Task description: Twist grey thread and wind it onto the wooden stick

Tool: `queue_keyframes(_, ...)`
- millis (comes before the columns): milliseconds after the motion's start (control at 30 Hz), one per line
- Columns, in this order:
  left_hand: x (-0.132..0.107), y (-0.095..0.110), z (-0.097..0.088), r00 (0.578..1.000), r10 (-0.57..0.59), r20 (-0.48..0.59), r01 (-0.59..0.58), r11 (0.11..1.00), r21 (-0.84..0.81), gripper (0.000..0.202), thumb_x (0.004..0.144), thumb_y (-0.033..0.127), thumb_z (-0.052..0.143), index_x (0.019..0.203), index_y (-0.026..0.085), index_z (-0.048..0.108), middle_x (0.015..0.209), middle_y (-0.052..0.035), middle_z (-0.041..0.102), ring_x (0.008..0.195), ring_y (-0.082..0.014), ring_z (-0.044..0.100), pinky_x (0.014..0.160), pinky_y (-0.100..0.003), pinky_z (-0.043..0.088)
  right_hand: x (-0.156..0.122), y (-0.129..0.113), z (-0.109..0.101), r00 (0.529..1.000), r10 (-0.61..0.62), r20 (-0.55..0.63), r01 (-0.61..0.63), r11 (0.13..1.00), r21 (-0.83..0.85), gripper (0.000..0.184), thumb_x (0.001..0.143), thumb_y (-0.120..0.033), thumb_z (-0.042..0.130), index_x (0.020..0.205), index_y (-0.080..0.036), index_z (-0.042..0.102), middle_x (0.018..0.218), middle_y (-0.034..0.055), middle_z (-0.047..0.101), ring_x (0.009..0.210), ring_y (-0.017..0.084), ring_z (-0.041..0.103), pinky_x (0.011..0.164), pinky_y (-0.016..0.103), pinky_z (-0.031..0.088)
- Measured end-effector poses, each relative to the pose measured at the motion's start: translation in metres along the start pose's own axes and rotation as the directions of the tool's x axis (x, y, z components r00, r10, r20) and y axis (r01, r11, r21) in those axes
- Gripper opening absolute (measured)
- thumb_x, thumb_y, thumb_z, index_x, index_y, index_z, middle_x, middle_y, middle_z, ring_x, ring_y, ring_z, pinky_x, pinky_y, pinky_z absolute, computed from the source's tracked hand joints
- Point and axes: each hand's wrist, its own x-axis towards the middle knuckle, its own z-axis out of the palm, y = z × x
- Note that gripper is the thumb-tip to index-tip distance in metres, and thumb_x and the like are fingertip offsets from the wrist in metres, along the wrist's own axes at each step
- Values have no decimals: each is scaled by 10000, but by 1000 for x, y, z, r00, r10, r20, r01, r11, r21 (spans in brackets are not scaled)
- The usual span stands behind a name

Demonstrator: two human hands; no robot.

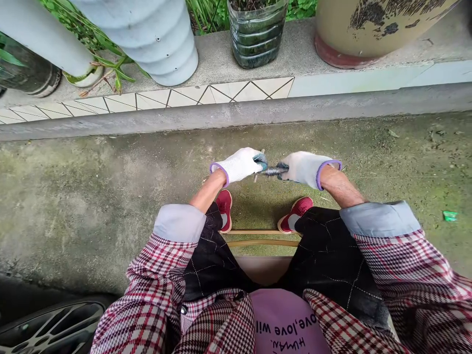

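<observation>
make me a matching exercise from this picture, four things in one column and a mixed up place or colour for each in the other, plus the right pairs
Column 1
1. silvery coiled piece
2. shoes
3. green scrap
4. clear plastic planter

Column 2
A. on the ledge beyond the hands
B. on the ground, near the right edge of the picture
C. between the left hand and the right hand
D. red

Right pairs: 1-C, 2-D, 3-B, 4-A
</observation>
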Motion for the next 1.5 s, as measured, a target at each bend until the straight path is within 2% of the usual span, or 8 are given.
queue_keyframes(167, 6, 0, 2, 992, -65, -109, 33, 960, -277, 157, 837, 197, 620, 869, 140, 762, 784, -31, 736, 699, -127, 608, 715, -281, 498, 0, -20, -22, 984, 148, -96, -170, 943, -285, 159, 789, -357, 769, 773, -231, 675, 553, -17, 528, 578, 175, 549, 571, 317, 391)
queue_keyframes(300, 7, 11, 0, 979, -156, -130, 68, 856, -513, 74, 818, 153, 682, 854, 130, 741, 841, -64, 766, 815, -146, 691, 850, -319, 575, -7, -35, -22, 976, 156, -155, -148, 987, 62, 175, 837, -371, 765, 839, -220, 676, 612, 14, 594, 542, 163, 550, 496, 307, 444)
queue_keyframes(533, 9, 23, -6, 958, -174, -227, 27, 845, -533, 117, 843, 151, 705, 949, 140, 752, 922, -56, 790, 983, -177, 691, 957, -351, 554, 0, -44, -10, 945, 142, -295, -28, 933, 359, 199, 867, -397, 744, 885, -216, 663, 701, 31, 641, 558, 160, 554, 462, 306, 498)
queue_keyframes(733, 9, 32, -1, 932, -251, -260, 68, 828, -556, 168, 924, 279, 710, 1039, 157, 698, 964, -67, 780, 981, -202, 698, 911, -368, 567, 4, -66, -1, 942, 37, -334, -96, 982, -162, 231, 879, -369, 723, 1015, -188, 676, 889, 106, 719, 874, 285, 685, 733, 358, 499)
queue_keyframes(867, 3, 28, 0, 922, -263, -285, 60, 823, -566, 244, 920, 322, 727, 1098, 166, 668, 981, -59, 775, 954, -202, 716, 895, -371, 583, -1, -81, 3, 971, -31, -237, -36, 962, -271, 299, 907, -389, 689, 1118, -178, 680, 981, 135, 750, 935, 316, 693, 772, 369, 476)
queue_keyframes(1133, -16, 28, -18, 916, -319, -244, 120, 796, -593, 262, 937, 299, 709, 1160, 170, 668, 889, -46, 744, 866, -196, 753, 851, -382, 620, 1, -71, -12, 933, -49, -357, 125, 973, 192, 195, 948, -398, 639, 1040, -247, 723, 1051, 103, 761, 928, 276, 685, 751, 366, 538)
queue_keyframes(1333, -26, 40, -21, 939, -317, -135, 138, 705, -696, 318, 966, 407, 691, 1155, 152, 684, 739, -31, 734, 675, -169, 738, 791, -368, 645, 17, -74, 18, 987, -117, -114, 139, 967, 212, 165, 857, -251, 664, 740, -232, 549, 730, 30, 659, 720, 172, 573, 692, 297, 516)
queue_keyframes(1500, -36, 37, -30, 944, -323, -72, 164, 645, -747, 386, 970, 493, 686, 1154, 154, 691, 731, -43, 760, 665, -169, 740, 736, -331, 647, 12, -77, 29, 965, -252, 73, 214, 915, 342, 230, 834, -244, 657, 660, -216, 509, 695, 12, 625, 646, 133, 517, 663, 282, 488)
